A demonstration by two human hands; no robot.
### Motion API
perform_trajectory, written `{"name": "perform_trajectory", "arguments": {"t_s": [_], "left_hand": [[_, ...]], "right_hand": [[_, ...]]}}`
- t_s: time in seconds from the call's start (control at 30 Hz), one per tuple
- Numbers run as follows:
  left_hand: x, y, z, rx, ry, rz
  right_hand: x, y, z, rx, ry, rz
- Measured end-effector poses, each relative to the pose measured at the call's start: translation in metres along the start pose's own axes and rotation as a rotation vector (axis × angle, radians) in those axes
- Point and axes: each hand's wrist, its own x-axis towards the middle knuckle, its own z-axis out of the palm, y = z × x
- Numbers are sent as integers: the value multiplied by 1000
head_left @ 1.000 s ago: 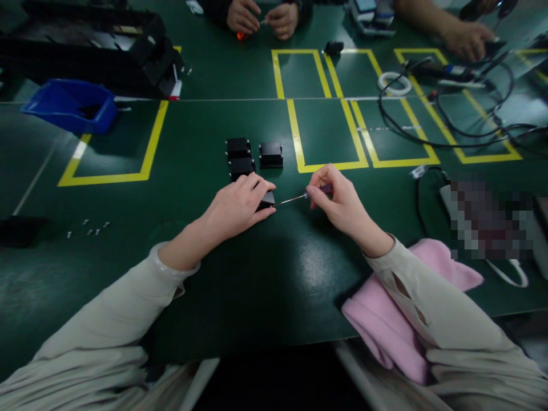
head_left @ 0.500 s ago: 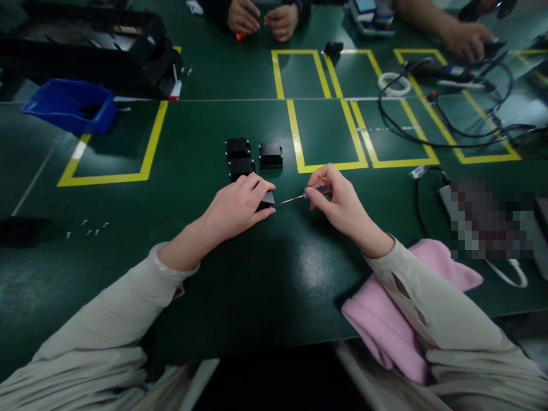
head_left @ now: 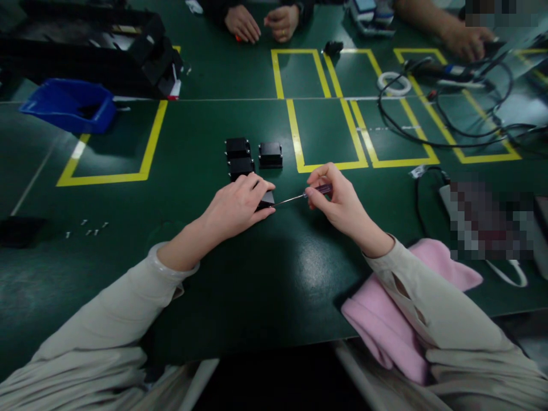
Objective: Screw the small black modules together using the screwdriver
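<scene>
Green matting covers the bench (head_left: 240, 297), taped off in yellow boxes. Near its middle I have my left hand (head_left: 237, 206) clamped over a black block (head_left: 268, 199), pressing it to the mat. My right hand (head_left: 338, 200) pinches a screwdriver (head_left: 305, 196), its tip touching the block's right side. Three more blocks (head_left: 250, 155) sit just beyond. A blue bin (head_left: 68, 105) lies toward the far left corner, cables (head_left: 432, 137) far right. Other people's hands (head_left: 261, 23) work along the far edge.
</scene>
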Motion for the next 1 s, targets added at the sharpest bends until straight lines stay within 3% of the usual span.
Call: {"name": "perform_trajectory", "arguments": {"t_s": [1.0], "left_hand": [[0,0,0,11,1,7]], "right_hand": [[2,0,1,46,-23,19]]}}
